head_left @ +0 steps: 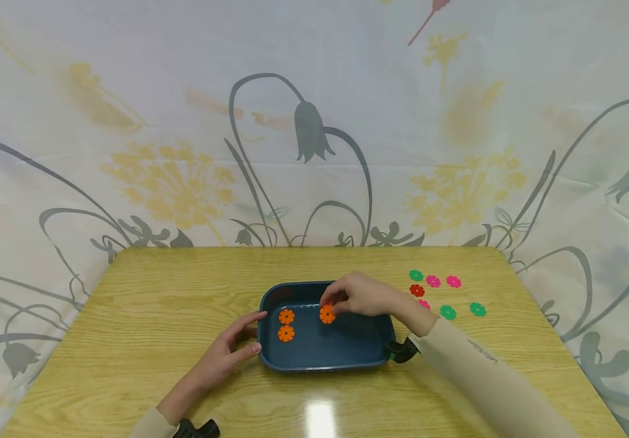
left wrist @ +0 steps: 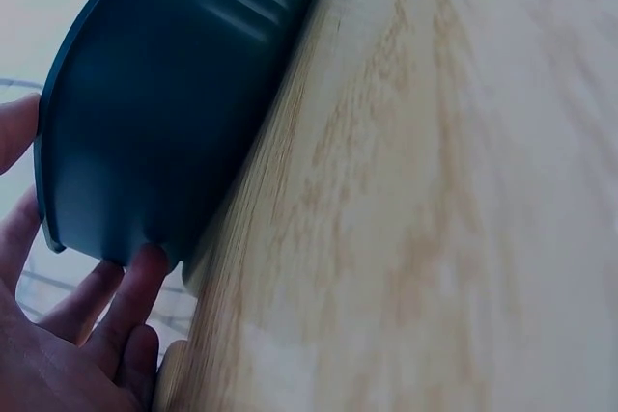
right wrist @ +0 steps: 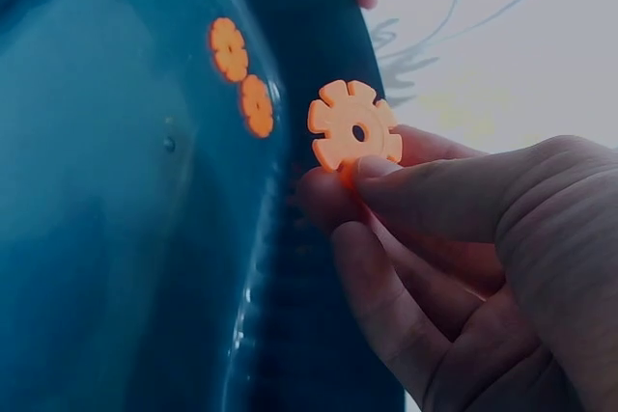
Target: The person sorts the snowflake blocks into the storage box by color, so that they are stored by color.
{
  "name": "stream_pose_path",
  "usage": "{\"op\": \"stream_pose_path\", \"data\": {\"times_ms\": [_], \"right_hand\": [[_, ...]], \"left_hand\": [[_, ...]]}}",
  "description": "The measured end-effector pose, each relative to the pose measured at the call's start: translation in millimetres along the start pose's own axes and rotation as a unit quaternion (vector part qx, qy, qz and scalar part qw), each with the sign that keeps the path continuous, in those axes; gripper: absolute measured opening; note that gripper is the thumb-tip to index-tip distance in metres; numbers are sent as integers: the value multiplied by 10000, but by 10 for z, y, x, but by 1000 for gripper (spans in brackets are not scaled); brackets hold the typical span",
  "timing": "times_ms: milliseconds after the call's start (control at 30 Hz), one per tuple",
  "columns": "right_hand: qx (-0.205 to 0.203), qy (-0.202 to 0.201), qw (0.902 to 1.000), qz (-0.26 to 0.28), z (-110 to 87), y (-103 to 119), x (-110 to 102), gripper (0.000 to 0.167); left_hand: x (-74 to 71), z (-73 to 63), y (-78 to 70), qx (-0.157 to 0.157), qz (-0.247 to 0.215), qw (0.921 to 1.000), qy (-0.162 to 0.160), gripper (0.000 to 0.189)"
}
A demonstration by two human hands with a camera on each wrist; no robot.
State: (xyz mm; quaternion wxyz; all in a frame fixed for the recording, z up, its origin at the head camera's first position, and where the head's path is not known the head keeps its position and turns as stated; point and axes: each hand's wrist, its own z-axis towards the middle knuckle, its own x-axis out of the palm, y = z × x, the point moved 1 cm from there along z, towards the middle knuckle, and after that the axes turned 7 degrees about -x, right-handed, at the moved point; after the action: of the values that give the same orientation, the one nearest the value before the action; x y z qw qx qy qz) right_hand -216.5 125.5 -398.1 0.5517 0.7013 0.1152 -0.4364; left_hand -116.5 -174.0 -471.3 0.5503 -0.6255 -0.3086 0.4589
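Note:
My left hand (head_left: pixel 227 353) holds the left end of a dark blue tray (head_left: pixel 336 367), thumb and index fingertip at its rim. In the left wrist view, other fingers (left wrist: pixel 135 301) bend against the tray's outer wall. Over the tray's middle, my right hand (head_left: pixel 361 295) pinches an orange notched plastic disc (right wrist: pixel 359 130) between thumb and fingers. The held disc has a hole in its centre and slots round its edge. Two more orange discs (head_left: pixel 286 316) lie inside the tray near its left end, one in front of the other.
On the wooden table (head_left: pixel 172 292), right of the tray, lie loose notched discs: several green ones (head_left: pixel 448 312), several pink ones (head_left: pixel 454 281) and a red one (head_left: pixel 417 290). My right forearm reaches past them. A flower-patterned cloth (head_left: pixel 314 182) stands behind the table.

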Motion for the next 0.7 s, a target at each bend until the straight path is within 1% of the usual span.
{"op": "stream_pose_path", "data": {"times_ms": [133,200,367,700], "right_hand": [[-155,59,9997,-163,77,7,39,21],[-228,105,9996,-128,115,12,63,21],[-365,227,9990,-123,200,32,120,20],[-427,408,9982,-107,344,60,201,20]], "left_hand": [[-8,9,66,61,-130,9999,52,52],[-10,11,74,79,-136,9999,51,51],[-12,12,66,66,-120,9999,45,51],[-10,14,71,2,-137,9999,49,51]]}}
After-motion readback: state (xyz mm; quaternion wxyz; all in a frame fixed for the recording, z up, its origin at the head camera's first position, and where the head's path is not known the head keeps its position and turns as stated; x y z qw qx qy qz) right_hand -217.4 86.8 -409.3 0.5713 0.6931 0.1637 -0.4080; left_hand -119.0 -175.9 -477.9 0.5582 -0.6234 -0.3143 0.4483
